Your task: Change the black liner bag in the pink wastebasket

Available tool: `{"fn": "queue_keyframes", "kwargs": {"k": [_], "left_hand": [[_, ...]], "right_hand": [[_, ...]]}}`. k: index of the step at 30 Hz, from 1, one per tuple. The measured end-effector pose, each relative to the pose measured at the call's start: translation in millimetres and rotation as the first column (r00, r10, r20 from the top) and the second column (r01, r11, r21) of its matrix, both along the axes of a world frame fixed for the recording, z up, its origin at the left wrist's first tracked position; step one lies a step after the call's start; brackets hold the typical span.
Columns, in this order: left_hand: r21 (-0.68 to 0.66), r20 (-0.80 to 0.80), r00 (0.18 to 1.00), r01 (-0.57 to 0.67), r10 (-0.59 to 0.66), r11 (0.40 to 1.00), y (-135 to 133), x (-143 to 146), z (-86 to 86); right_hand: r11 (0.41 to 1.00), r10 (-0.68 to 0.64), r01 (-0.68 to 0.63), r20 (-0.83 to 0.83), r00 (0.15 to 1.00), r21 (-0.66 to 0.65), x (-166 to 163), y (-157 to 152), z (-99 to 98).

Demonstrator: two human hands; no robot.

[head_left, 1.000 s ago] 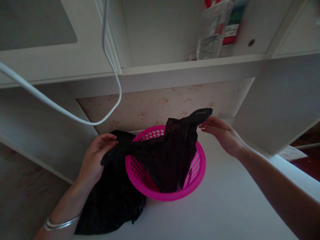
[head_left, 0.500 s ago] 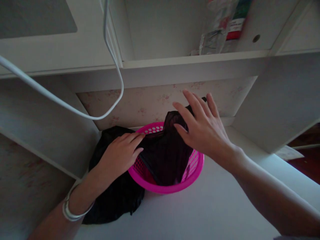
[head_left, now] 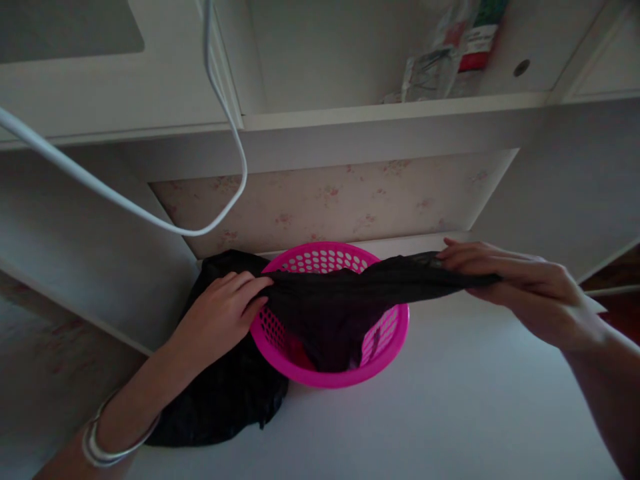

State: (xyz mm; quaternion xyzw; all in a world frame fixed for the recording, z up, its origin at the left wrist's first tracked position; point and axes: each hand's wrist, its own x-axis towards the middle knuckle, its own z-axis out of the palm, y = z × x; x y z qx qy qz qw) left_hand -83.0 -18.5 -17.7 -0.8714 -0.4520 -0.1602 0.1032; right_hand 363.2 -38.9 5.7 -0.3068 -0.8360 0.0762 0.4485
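Currently, a thin black cloth [head_left: 345,300] is pulled out sideways across the top of a round pink plastic basket [head_left: 327,380], held at both ends. Its upper part is drawn into a long, nearly level band with fine lengthwise creases, and the middle hangs down into the basket, narrowing toward the near rim. The cloth looks matt and very dark, with a faint purplish tint low in the hanging part and a greyer, seemingly sheer patch near its right end.

The left hand [head_left: 225,307] pinches the left end between thumb and fingers, just by the basket's left rim. The right hand [head_left: 525,287] grips the other end, well out to the right of the basket, with the cloth's tip showing past the fingers. Silver bangles [head_left: 107,443] circle the left wrist.

Inside the basket, something red shows left of the cloth, too dim to identify. To the left, a black bag [head_left: 215,400] lies slumped on the white tabletop [head_left: 425,407], partly behind the left forearm. On the far side are floral wallpaper [head_left: 330,197] and, above it, a shelf [head_left: 325,120] bearing a clear plastic container [head_left: 433,73].
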Motion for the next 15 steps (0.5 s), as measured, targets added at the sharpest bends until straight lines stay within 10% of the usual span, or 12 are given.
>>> {"fn": "queue_keyframes", "kwargs": {"k": [7,15], "left_hand": [[0.067,0.109,0.984,0.134,-0.141,0.989,-34,1,10.7],[-0.262,0.315,0.908,0.363,-0.277,0.894,-76,-33,14.7]], "right_hand": [[0.950,0.115,-0.080,0.098,0.989,-0.302,33,-20,-19.1],[0.853,0.183,-0.090,0.133,0.974,-0.515,48,-27,-52.6]]}}
